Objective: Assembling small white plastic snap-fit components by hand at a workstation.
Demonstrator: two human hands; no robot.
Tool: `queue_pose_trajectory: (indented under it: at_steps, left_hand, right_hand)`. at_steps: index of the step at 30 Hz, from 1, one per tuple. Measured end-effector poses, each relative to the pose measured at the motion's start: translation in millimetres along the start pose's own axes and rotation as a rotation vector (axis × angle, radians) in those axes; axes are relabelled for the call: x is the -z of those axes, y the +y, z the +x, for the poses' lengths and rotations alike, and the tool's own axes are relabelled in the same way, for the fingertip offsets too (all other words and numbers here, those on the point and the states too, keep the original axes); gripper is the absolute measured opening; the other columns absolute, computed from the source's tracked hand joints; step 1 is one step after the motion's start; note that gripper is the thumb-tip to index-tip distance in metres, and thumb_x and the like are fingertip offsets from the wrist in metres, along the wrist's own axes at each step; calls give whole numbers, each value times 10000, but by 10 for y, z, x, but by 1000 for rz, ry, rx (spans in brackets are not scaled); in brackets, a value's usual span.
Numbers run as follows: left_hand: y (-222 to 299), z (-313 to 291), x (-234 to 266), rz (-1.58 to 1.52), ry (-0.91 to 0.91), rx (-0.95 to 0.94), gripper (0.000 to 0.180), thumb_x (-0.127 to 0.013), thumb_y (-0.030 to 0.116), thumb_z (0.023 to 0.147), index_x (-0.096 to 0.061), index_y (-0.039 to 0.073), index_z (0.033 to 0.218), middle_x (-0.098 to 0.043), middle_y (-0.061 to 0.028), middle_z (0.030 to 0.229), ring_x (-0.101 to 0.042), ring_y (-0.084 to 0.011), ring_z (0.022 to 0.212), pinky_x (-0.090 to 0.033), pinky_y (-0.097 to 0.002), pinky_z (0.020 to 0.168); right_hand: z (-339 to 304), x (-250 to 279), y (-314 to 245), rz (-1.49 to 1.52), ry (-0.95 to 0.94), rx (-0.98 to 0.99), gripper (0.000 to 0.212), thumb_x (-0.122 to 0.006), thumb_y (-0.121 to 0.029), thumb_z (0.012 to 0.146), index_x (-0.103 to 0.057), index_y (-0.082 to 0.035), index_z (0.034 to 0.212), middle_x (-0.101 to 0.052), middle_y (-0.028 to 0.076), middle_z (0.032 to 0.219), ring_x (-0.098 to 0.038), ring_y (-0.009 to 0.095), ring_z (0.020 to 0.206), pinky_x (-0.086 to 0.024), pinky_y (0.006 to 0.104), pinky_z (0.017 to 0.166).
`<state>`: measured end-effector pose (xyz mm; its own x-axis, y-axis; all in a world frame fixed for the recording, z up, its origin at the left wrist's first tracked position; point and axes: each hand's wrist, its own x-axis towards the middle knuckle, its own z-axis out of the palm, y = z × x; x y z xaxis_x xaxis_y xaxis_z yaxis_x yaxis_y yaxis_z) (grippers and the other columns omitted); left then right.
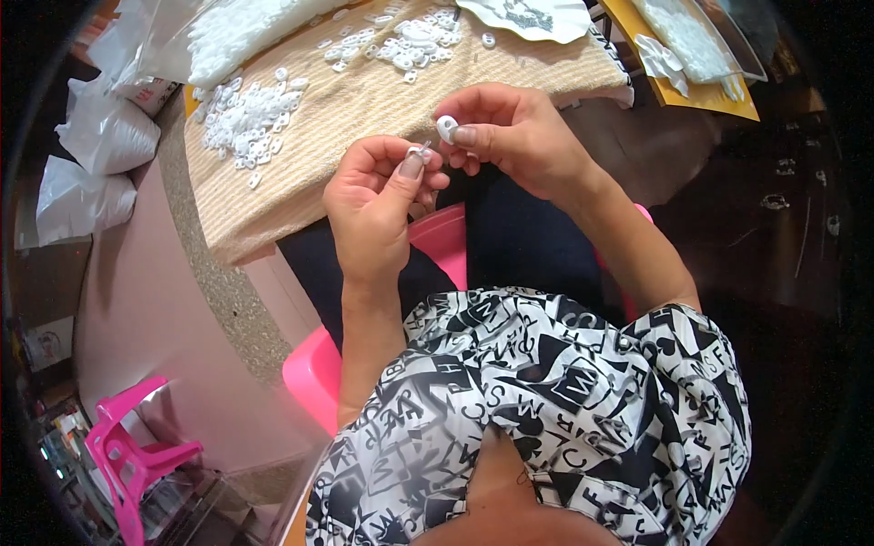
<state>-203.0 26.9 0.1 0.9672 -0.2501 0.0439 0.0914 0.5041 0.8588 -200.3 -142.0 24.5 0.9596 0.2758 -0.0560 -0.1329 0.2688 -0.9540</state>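
Observation:
Between the thumb and fingers of my right hand (pixel 523 136) is a small white oval plastic piece (pixel 446 125) with a hole in it. My left hand (pixel 373 205) is closed, thumb against fingers, on a small whitish piece (pixel 424 151) with a thin pin-like end; most of it is hidden. The two hands are close together but apart, just past the near edge of a yellow striped cloth (pixel 319 127). On that cloth lie a pile of white oval pieces (pixel 244 127) at the left and another heap of white pieces (pixel 419 38) farther back.
A white plate (pixel 572 20) with small dark bits stands at the back right. Clear bags of white pieces lie at the back left (pixel 241 32) and far right (pixel 683 41). White bundles (pixel 109 132) are left of the table. A pink stool (pixel 137 455) stands at lower left.

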Motion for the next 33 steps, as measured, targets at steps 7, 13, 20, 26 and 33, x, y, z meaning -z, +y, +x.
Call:
queue_pose_trajectory:
  at_steps: [7,13,20,26,33]
  left_hand:
    - [36,-25,-37,69,42,11,105,-569,37,802,-533,-23,880,-617,-104,781,-575,-107,618,-445,-184,524]
    - [66,-25,-24,61,51,9,94,-562,27,800,-534,-21,876,-615,-103,770,-568,-103,607,-438,-182,516]
    - [72,44,108,34,102,7,81,-556,26,800,-532,-18,863,-610,-99,753,-561,-96,592,-425,-179,509]
    - [50,88,234,30,165,7,82,-553,23,800,-535,-19,868,-607,-92,746,-559,-96,590,-416,-176,510]
    - [72,122,238,9,187,23,74,-554,20,798,-536,-15,860,-606,-92,743,-558,-100,588,-417,-180,509]
  right_hand:
    - [-2,39,-16,-60,22,46,221,-588,-98,801,-551,23,982,-591,74,792,-562,115,673,-454,217,581]
    - [24,48,-33,256,-84,-82,202,-553,-78,814,-542,32,983,-581,80,765,-551,128,656,-440,226,573]
    - [310,173,-75,-216,232,53,149,-591,-95,775,-596,18,872,-578,28,693,-526,88,598,-430,201,546]
    - [1266,281,-151,-924,205,246,210,-617,-170,741,-624,16,837,-578,37,643,-518,95,573,-410,220,516]
    - [1995,381,-162,-1287,232,430,198,-615,-130,706,-638,-22,871,-630,93,722,-595,176,654,-460,278,612]
